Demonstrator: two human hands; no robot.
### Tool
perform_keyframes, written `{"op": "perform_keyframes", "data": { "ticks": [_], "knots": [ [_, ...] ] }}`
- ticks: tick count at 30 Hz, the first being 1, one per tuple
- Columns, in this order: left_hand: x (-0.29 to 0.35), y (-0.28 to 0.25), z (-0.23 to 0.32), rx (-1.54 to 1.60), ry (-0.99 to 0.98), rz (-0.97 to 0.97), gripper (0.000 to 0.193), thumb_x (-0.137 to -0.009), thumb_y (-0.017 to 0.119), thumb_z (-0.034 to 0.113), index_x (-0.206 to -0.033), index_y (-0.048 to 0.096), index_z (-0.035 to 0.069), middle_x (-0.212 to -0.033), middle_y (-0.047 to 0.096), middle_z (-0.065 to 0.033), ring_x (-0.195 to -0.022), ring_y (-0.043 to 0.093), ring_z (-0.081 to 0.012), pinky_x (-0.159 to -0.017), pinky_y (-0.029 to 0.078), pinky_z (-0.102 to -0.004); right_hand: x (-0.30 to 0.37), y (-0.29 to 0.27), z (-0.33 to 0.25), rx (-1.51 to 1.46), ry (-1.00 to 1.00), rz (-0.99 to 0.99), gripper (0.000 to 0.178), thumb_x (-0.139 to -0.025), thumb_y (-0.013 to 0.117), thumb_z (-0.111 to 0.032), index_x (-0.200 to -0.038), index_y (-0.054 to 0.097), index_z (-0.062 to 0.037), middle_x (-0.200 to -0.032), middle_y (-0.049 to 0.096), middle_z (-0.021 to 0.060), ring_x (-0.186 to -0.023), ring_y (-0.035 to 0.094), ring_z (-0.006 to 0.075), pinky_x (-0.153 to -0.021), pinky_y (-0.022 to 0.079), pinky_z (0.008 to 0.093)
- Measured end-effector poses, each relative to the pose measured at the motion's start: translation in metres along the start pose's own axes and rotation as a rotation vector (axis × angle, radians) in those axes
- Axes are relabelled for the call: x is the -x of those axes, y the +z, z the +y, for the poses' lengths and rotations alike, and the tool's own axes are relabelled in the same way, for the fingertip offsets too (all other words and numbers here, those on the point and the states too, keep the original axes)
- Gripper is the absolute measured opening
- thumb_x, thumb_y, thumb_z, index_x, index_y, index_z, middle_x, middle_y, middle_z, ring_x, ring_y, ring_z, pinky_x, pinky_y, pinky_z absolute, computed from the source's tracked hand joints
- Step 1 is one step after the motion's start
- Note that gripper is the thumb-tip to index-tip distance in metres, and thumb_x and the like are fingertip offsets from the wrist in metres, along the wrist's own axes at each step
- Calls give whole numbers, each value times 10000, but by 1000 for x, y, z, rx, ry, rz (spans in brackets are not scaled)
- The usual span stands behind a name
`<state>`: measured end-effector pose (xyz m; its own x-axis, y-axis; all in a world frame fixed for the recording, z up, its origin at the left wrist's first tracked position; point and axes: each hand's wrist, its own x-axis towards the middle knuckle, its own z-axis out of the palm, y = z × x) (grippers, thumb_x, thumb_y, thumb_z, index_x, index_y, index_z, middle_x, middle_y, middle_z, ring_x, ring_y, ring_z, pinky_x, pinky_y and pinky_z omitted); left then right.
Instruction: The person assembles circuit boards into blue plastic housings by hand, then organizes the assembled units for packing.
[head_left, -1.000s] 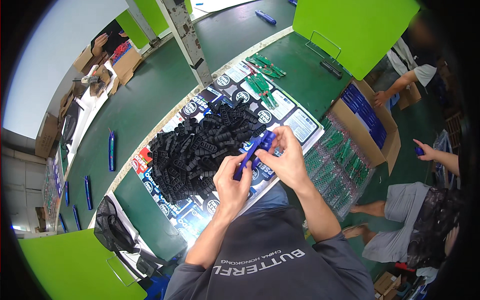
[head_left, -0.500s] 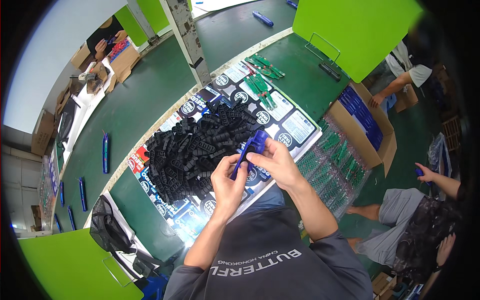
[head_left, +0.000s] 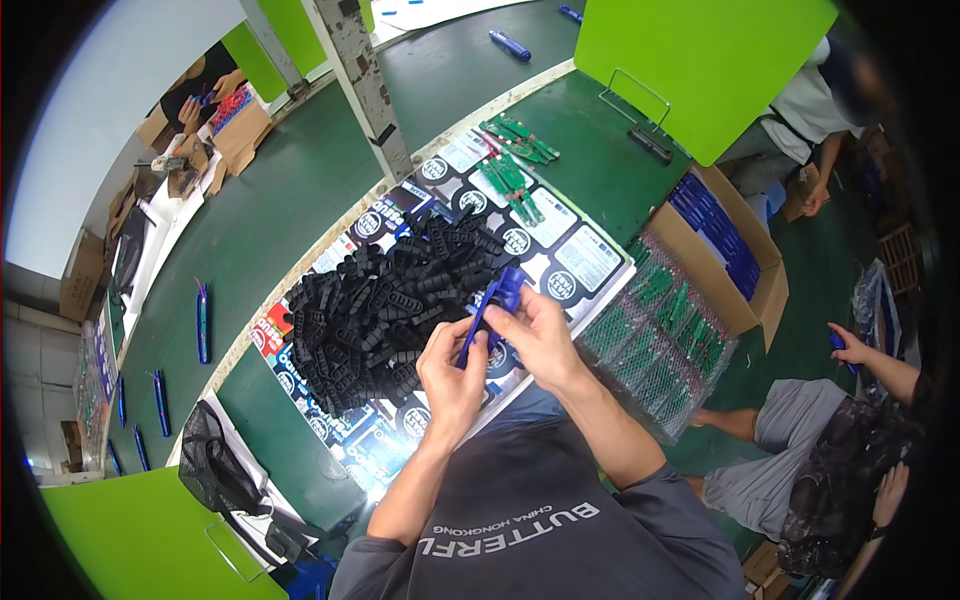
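A blue plastic housing (head_left: 507, 289) is held in front of my chest, over the near edge of the printed sheets. My left hand (head_left: 450, 372) pinches its lower end, and my right hand (head_left: 540, 337) grips its upper end with the thumb pressed on it. My fingers hide much of its middle. Just beyond and left of my hands lies a heap of black ribbed plastic pieces (head_left: 385, 300). Several green circuit boards (head_left: 513, 185) sit past the heap on the printed sheets (head_left: 575, 255).
An open cardboard box (head_left: 748, 290) of blue housings stands at right, beside bubble-wrapped circuit boards (head_left: 670, 325). Blue units (head_left: 204, 325) lie on the green belt at left. A metal post (head_left: 365, 95) rises behind. A black mesh bag (head_left: 215, 460) lies at left; co-workers sit at right.
My view has shifted slightly, so the scene sits a little further left. Both hands keep hold of the blue housing. A co-worker's arm at the far right has moved away from the box.
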<state>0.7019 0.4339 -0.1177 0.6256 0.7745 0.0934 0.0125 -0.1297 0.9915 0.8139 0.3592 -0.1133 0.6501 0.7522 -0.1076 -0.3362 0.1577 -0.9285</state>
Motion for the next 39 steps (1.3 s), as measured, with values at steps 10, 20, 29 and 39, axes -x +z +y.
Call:
{"op": "perform_keyframes", "data": {
  "ticks": [10, 20, 29, 39],
  "knots": [
    [-4, -30, -5, 173, -158, 52, 184, -957, 594, 1, -1131, 600, -59, -934, 639, -56, -739, 634, -84, -649, 520, -213, -47, -20, -24, 284, -148, -122, 196, -914, 710, -167, -1034, 673, -16, -884, 690, 12, -784, 622, 64, -694, 508, 240],
    [-1, -36, -1, 190, -44, 32, 241, -978, 592, 58, -1191, 584, -52, -876, 653, -46, -701, 642, -91, -603, 512, -214, -233, -78, -36, 1432, -174, 177, 247, -856, 668, -198, -1019, 688, -14, -1122, 651, 217, -1004, 657, 387, -870, 538, 473],
    [-1, -47, -3, 111, -113, 98, 204, -982, 574, 74, -1153, 588, -35, -892, 620, -25, -650, 597, -71, -569, 472, -189, -248, -42, -10, 1361, -209, 223, 173, -772, 641, -66, -926, 709, -24, -1011, 684, 231, -964, 676, 405, -833, 546, 496],
    [-6, -32, 7, 160, -98, 31, 246, -979, 594, 102, -1175, 575, -44, -868, 626, -47, -639, 595, -82, -562, 470, -196, -192, -53, -61, 1172, -422, 286, 173, -797, 661, -100, -936, 667, 4, -929, 687, 216, -886, 670, 409, -778, 539, 494]
  ]
}}
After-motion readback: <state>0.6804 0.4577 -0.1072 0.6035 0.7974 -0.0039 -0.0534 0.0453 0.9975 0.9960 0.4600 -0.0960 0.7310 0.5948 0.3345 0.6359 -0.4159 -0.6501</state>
